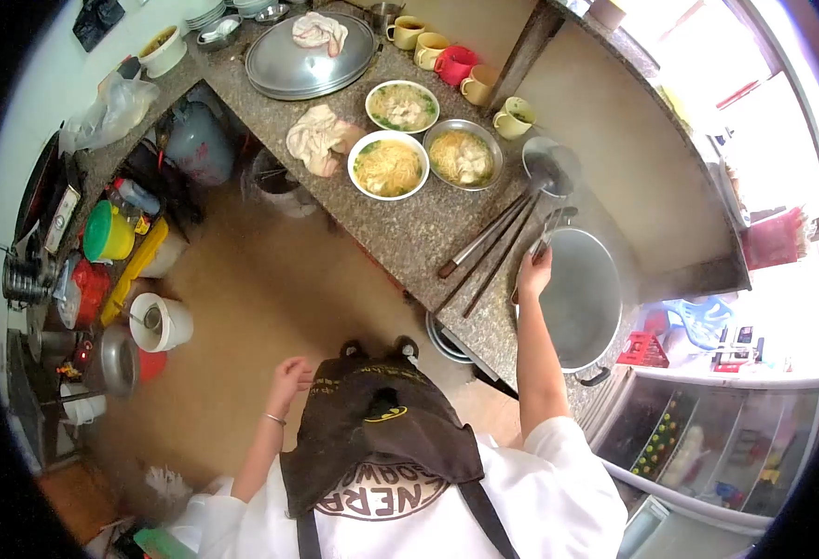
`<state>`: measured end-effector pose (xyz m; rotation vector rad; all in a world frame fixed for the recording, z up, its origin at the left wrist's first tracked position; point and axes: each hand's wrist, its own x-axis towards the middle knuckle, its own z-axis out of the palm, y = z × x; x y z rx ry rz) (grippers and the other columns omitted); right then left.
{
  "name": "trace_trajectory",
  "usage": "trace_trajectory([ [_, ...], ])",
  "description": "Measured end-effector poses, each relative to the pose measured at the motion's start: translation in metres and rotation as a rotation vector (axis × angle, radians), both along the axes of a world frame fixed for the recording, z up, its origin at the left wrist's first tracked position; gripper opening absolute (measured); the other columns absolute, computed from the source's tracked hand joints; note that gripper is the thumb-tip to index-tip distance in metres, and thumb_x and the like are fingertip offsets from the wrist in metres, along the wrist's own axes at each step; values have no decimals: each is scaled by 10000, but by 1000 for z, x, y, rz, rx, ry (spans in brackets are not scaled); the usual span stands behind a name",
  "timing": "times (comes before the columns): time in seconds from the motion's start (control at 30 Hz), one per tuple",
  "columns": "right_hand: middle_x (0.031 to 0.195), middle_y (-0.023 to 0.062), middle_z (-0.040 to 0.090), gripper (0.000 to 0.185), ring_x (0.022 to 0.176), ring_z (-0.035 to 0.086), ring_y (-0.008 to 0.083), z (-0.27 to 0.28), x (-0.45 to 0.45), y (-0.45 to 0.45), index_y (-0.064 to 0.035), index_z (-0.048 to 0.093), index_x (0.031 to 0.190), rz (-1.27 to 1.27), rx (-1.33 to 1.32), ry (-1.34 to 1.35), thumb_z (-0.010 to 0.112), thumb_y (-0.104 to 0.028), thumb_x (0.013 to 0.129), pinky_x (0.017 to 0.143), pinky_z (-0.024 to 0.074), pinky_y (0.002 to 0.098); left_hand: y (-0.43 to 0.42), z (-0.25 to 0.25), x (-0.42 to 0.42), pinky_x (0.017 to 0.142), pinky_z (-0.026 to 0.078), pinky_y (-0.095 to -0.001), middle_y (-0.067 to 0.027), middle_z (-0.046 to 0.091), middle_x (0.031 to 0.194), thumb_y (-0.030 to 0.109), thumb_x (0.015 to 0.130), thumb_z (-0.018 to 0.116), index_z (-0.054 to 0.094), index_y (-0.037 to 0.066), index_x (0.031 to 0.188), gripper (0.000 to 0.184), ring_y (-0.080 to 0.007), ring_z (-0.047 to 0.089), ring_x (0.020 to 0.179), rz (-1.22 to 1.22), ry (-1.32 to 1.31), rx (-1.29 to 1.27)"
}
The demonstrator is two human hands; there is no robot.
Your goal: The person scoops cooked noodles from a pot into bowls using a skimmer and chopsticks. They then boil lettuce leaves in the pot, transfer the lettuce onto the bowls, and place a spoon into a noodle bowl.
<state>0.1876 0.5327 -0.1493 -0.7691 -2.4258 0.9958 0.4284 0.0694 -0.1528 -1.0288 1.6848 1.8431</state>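
Observation:
Over the left rim of a large steaming pot, my right hand is closed around a metal utensil whose full shape is hard to make out. Several long-handled tools lie on the counter just left of that hand, their heads near a metal bowl. My left hand hangs over the floor beside the dark apron, its fingers loosely curled and partly spread, holding nothing. Farther up the counter are three bowls of noodles: one front left, one behind, one right.
Cups line the back wall. A large lid with a cloth on it and another cloth are on the counter. Buckets and a gas cylinder stand at left. A glass-topped cabinet is at right.

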Motion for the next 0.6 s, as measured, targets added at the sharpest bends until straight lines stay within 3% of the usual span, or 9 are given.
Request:
trace_trajectory([
  [0.07,1079,204,533,547,939,524,356,-8,3,-1,-47,381,1255,5,-55,-84,592,-129,758,836,411,402,-9,-2,8,610,492,-265,-82,600,903,245,860,519,513,26,1046,288,-159,600,738,1,-35,-24],
  [0.13,1092,171,499,559,951,497,370,-19,6,-5,-68,372,1260,80,62,-124,595,-126,751,825,411,409,-15,0,14,611,491,-265,-81,599,907,248,861,517,509,23,1042,289,-161,600,739,1,-59,-37],
  [0.2,1069,162,486,561,978,483,335,-29,15,-17,-98,414,1234,55,129,-68,607,-77,708,820,403,394,-19,-1,20,611,489,-265,-81,597,910,251,862,514,505,21,1039,290,-162,600,741,7,-80,-44],
  [0.27,1150,133,444,532,1068,432,316,-23,25,-38,-134,441,1203,230,574,-62,560,-42,692,870,377,421,-24,-3,22,607,484,-264,-83,594,907,249,861,515,504,18,1034,288,-163,599,740,30,-91,-43],
  [0.3,1182,96,428,523,1111,405,289,-9,31,-53,-146,436,1192,336,724,-283,528,-35,689,889,367,426,-26,-2,21,607,484,-264,-83,594,907,249,861,515,504,18,1034,288,-163,599,740,31,-89,-44],
  [0.33,1175,65,437,467,1096,419,266,-19,36,-51,-152,448,1179,519,937,-224,509,-73,723,861,382,413,-29,1,21,608,484,-266,-89,593,904,241,861,513,502,18,1035,284,-167,598,740,42,-79,-35],
  [0.4,1155,47,446,393,1060,437,235,-17,37,-57,-152,477,1133,674,898,-541,495,-95,744,820,399,400,-35,3,16,608,484,-268,-94,592,900,234,861,510,501,17,1036,279,-171,598,741,53,-55,-30],
  [0.47,1134,24,448,364,1001,460,203,-25,40,-43,-155,459,1119,818,1062,-517,486,-118,758,775,428,372,-41,-1,12,618,490,-276,-106,590,898,218,861,504,498,10,1043,276,-183,601,750,54,-48,-26],
  [0.6,1140,41,438,429,1002,481,218,-10,27,-48,-169,416,1187,918,1074,-484,482,-100,769,713,487,320,-52,-20,5,618,492,-278,-110,591,899,207,864,499,482,4,1076,295,-185,600,745,81,10,-49],
])
